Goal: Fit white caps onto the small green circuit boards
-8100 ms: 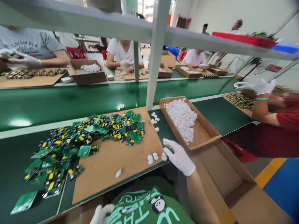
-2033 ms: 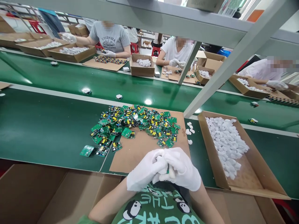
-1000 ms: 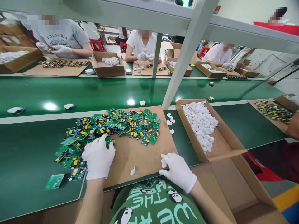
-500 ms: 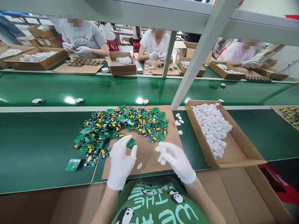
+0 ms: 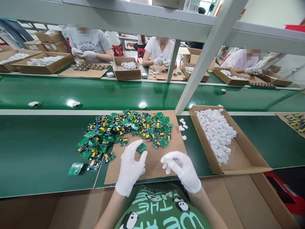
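Observation:
My left hand [image 5: 130,168], in a white glove, holds a green circuit board [image 5: 141,148] between thumb and fingers, above a cardboard sheet [image 5: 152,165]. To its right, my gloved right hand [image 5: 184,168] has its fingers curled in a pinch. Anything between those fingertips is too small or too white against the glove to make out. A small white piece [image 5: 143,172] shows only partly beside my left thumb. Beyond both hands lies a heap of circuit boards [image 5: 114,127], green with yellow and black parts. One board [image 5: 75,169] lies apart at the left.
A cardboard box [image 5: 247,163] of white pieces [image 5: 216,130] stands at the right, with a few loose white discs [image 5: 183,128] beside it. Behind runs a green conveyor [image 5: 107,92] carrying spaced boards. A slanted metal post [image 5: 202,54] rises ahead. Gloved co-workers sit across.
My left hand has moved right with the circuit board, partly covering the white piece. My right hand has shifted slightly, still pinched. Boards on the conveyor have slid left.

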{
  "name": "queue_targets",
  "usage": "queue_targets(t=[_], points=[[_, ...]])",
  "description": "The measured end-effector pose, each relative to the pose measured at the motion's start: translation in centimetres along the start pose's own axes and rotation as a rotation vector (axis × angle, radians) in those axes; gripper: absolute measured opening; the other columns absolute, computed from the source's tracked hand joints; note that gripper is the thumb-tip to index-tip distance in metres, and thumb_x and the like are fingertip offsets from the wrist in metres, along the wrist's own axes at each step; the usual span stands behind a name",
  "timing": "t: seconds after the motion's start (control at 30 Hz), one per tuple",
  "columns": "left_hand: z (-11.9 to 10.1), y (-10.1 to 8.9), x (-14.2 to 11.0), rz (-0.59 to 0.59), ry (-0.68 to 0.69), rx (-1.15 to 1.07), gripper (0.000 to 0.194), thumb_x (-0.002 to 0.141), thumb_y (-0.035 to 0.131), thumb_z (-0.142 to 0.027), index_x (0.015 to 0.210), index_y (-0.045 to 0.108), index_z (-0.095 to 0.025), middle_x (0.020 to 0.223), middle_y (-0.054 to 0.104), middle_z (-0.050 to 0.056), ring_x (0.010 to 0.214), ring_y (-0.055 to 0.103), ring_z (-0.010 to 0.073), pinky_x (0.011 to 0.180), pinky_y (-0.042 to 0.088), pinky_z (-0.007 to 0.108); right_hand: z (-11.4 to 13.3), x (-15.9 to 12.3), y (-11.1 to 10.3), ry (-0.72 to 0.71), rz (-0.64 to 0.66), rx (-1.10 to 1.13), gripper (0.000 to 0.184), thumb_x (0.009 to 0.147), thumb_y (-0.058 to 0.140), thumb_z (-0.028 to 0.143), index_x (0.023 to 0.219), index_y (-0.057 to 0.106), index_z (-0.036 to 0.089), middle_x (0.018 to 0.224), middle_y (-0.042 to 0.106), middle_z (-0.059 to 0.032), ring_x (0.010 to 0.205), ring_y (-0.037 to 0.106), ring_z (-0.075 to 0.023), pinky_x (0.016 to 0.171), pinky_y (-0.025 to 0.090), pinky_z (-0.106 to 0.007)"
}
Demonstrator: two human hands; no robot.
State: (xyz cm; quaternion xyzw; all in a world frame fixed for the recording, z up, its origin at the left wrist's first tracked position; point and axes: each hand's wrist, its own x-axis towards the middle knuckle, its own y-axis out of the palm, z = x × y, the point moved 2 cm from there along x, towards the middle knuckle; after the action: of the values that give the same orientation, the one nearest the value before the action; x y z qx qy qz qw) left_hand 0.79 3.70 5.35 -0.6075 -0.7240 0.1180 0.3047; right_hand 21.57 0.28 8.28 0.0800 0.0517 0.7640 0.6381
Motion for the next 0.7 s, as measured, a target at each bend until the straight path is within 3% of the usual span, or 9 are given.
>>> queue_targets(t=[0.07,0.13,0.3,0.4,0.5,0.6,0.7], points=[[-0.3,0.1,-0.2,0.007,-0.025,-0.036,0.037,0.088,0.062,-0.031,0.123,0.063,-0.021,0.125,0.069,0.010,0.117,0.064,0.0266,0.106,0.048,0.047,-0.1,-0.1,0.2,-0.024,-0.018,-0.021,0.019,0.091,0.070,0.038,0.087,0.070,0.019,0.089,0.074,-0.0068,0.064,0.066,-0.0126,0.059,0.056,-0.024],[-0.8,0.0,-0.4,0.037,-0.118,-0.144,0.038,0.088,0.064,-0.034,0.123,0.063,-0.021,0.124,0.070,0.010,0.114,0.066,0.0261,0.103,0.051,0.045,-0.4,-0.1,0.3,-0.010,-0.056,-0.018,0.017,0.091,0.071,0.038,0.092,0.069,0.020,0.082,0.073,-0.0048,0.062,0.063,-0.0116,0.056,0.052,-0.022],[-3.0,-0.3,-0.2,0.281,-0.470,-0.746,0.047,0.086,0.071,-0.039,0.130,0.062,-0.024,0.136,0.064,0.011,0.122,0.062,0.0277,0.106,0.049,0.040,-1.3,-0.1,0.0,-0.021,-0.203,0.046,0.023,0.089,0.072,0.040,0.101,0.063,0.022,0.063,0.063,0.0030,0.051,0.051,-0.0081,0.050,0.042,-0.019],[-4.2,-0.3,0.0,0.415,-0.548,-1.116,0.055,0.081,0.079,-0.034,0.133,0.061,-0.025,0.134,0.064,0.011,0.120,0.064,0.0284,0.108,0.047,0.040,-1.1,0.5,-0.3,-0.026,-0.238,0.081,0.025,0.089,0.072,0.043,0.101,0.061,0.023,0.056,0.055,0.0070,0.047,0.042,-0.0069,0.047,0.036,-0.018],[-4.5,0.2,-0.2,0.489,-0.571,-1.330,0.042,0.082,0.078,-0.032,0.122,0.068,-0.023,0.123,0.068,0.010,0.113,0.067,0.0271,0.103,0.051,0.038,-0.3,1.3,-0.2,0.017,-0.191,0.093,0.026,0.091,0.070,0.043,0.104,0.062,0.023,0.061,0.059,0.0051,0.045,0.037,-0.0062,0.043,0.031,-0.018],[-4.3,0.8,-0.6,0.492,-0.561,-1.338,0.036,0.086,0.074,-0.033,0.121,0.070,-0.024,0.124,0.068,0.010,0.108,0.067,0.0249,0.090,0.057,0.034,1.0,1.9,0.4,0.017,-0.079,0.057,0.025,0.091,0.071,0.045,0.102,0.067,0.023,0.081,0.068,-0.0014,0.053,0.046,-0.0075,0.047,0.040,-0.020],[-4.1,1.0,-0.8,0.406,-0.514,-1.291,0.044,0.081,0.080,-0.033,0.123,0.069,-0.026,0.127,0.067,0.010,0.103,0.067,0.0231,0.082,0.059,0.031,2.5,2.0,1.2,-0.105,0.070,-0.013,0.033,0.095,0.063,0.048,0.120,0.067,0.026,0.090,0.066,-0.0029,0.068,0.059,-0.0124,0.067,0.055,-0.028]])
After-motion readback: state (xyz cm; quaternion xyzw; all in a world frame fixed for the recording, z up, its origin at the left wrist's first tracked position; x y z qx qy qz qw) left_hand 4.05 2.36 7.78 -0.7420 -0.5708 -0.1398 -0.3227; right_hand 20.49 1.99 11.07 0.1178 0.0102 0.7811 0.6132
